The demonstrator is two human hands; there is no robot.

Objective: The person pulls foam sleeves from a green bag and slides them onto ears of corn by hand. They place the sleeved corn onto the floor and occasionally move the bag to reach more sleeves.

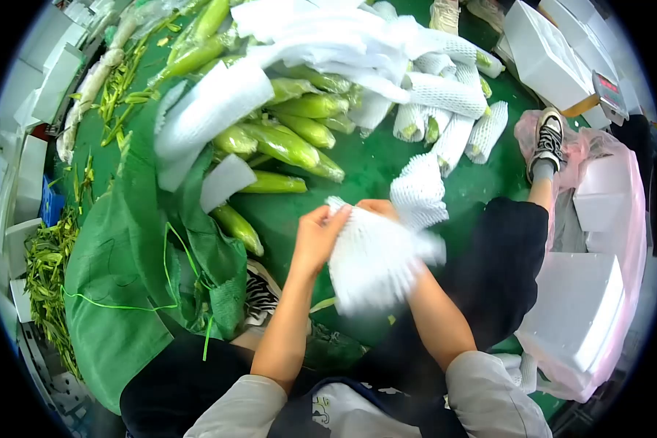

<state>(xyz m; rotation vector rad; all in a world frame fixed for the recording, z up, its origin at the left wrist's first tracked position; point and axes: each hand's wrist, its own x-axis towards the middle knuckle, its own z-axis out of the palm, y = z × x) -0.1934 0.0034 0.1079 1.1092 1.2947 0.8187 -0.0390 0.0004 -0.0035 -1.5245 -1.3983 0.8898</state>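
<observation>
Both my hands hold a white foam mesh sleeve point(369, 263), its lower part blurred by motion. My left hand point(319, 232) pinches the sleeve's upper left edge between thumb and fingers. Behind the top of the sleeve, my right hand point(379, 208) is closed on it, its fingers partly hidden. Another foam mesh sleeve point(419, 191) lies just beyond, to the right. Ahead is a heap of long green vegetables point(281, 142) in clear film, much like corn ears in the husk. Several sleeved vegetables point(449, 98) lie to the right of the heap.
A pile of foam sleeves point(328, 36) covers the back of the heap. Left is a green woven sack point(124, 292) with leaf trimmings point(51, 285) beyond it. On the right stand white foam boxes point(573, 306) in pink plastic, and a digital scale point(610, 95).
</observation>
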